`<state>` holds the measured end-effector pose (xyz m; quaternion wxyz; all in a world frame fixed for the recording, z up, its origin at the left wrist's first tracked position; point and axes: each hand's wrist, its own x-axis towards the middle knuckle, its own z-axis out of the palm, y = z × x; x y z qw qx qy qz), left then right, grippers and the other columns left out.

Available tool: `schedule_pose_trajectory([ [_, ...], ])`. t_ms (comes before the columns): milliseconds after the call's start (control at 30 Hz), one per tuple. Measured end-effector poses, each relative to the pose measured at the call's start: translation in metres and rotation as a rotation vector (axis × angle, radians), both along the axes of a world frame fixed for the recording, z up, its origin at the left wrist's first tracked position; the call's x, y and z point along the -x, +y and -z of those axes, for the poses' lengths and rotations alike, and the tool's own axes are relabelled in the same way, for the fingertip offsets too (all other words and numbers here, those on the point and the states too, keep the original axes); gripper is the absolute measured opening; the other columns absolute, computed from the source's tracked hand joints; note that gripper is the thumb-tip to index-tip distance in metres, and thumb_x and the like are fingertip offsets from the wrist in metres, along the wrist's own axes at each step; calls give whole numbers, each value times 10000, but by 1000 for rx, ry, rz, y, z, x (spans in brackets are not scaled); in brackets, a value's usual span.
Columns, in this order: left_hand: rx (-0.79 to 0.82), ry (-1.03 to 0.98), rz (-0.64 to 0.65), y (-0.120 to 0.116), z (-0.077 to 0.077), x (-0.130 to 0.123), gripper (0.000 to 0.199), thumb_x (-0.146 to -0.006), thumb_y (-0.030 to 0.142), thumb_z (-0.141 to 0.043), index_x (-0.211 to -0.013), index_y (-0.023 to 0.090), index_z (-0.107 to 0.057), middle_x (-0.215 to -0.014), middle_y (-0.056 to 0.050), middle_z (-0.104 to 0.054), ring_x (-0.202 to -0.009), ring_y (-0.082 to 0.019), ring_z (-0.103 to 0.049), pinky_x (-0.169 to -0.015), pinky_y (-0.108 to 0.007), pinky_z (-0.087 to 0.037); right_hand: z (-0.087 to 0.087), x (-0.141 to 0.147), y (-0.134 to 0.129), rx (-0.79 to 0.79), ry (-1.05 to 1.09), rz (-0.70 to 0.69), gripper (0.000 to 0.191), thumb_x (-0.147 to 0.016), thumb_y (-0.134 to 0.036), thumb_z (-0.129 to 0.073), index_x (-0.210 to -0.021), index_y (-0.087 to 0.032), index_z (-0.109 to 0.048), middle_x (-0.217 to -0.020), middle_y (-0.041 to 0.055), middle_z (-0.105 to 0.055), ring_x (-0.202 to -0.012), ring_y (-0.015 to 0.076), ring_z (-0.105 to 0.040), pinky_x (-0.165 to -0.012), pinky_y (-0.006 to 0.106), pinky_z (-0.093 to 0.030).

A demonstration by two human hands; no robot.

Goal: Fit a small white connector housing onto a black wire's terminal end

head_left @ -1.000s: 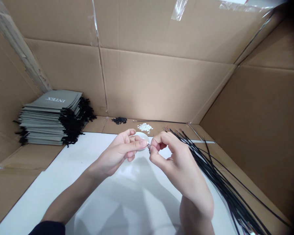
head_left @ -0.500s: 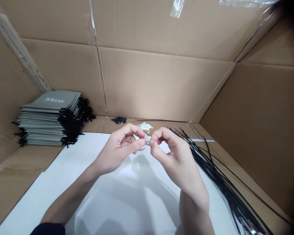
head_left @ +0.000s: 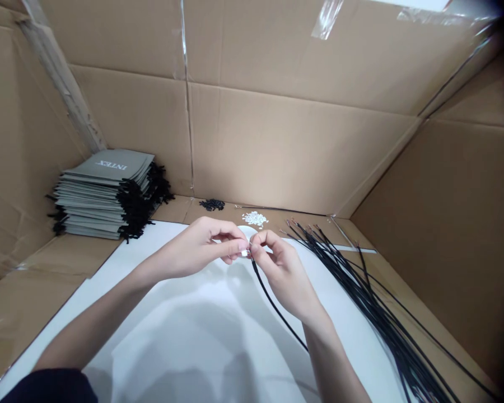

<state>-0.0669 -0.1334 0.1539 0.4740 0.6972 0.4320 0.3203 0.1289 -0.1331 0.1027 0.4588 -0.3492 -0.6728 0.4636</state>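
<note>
My left hand (head_left: 210,246) pinches a small white connector (head_left: 245,253) between thumb and forefinger. Facing it, my right hand (head_left: 281,268) is closed on the end of a black cable (head_left: 273,305), whose thin wires sit at the fingertips. The cable hangs from there and curves down to the right, under my right wrist. The fingertips of both hands nearly touch, so the exact contact between wires and connector is hidden. Behind the hands, a round white piece (head_left: 247,230) shows in part.
A heap of white connectors (head_left: 255,219) and a heap of small black parts (head_left: 212,205) lie along the back. Black cables (head_left: 361,302) are bundled at the right. A stack of grey pouches (head_left: 96,196) stands left. Cardboard walls (head_left: 294,151) enclose the white table (head_left: 151,324).
The view has shifted a little. The black cable now shows hanging below my right hand, and the white connector is visible at my left fingertips. My right hand has lowered slightly.
</note>
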Motion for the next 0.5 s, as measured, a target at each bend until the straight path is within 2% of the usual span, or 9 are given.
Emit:
schedule_pose_trajectory([
  [100, 87, -62, 78, -7, -4, -3, 192, -941, 303, -647, -815, 203, -752, -761, 4, -682, -718, -84, -605, -669, -128, -470, 7, 0, -13, 82, 155, -79, 240, -1044, -387, -541, -914, -186, -538, -884, 25, -568, -819, 141, -612, -693, 255, -577],
  [167, 93, -75, 74, -16, -5, -6, 170, -939, 294, -654, -832, 215, -758, -790, 7, -702, -734, -75, -615, -665, -115, -473, 8, 3, -25, 72, 230, -49, 222, -1047, -381, -556, -929, -193, -543, -880, 19, -568, -797, 130, -618, -626, 220, -582],
  [300, 57, -127, 0, -37, -3, -13, 103, -896, 333, -752, -966, 265, -784, -972, -6, -759, -852, -97, -679, -667, -114, -518, 6, 8, -48, -66, 341, 162, 142, -1048, -302, -573, -942, -207, -564, -897, -2, -553, -702, 84, -572, -586, 171, -558],
  [400, 28, -263, -28, -47, 0, -18, 74, -893, 293, -771, -951, 270, -811, -941, -7, -762, -843, -86, -687, -693, -104, -541, 2, 7, -61, -167, 366, 180, 107, -1034, -225, -584, -927, -216, -587, -869, -7, -561, -712, 86, -583, -635, 178, -566],
  [500, 14, -387, -26, -53, 1, -20, 69, -883, 221, -781, -919, 262, -823, -879, -2, -754, -790, -68, -678, -699, -92, -553, -1, 1, -69, -320, 341, 153, 96, -999, -151, -608, -942, -219, -646, -897, 11, -591, -810, 110, -614, -724, 209, -572],
])
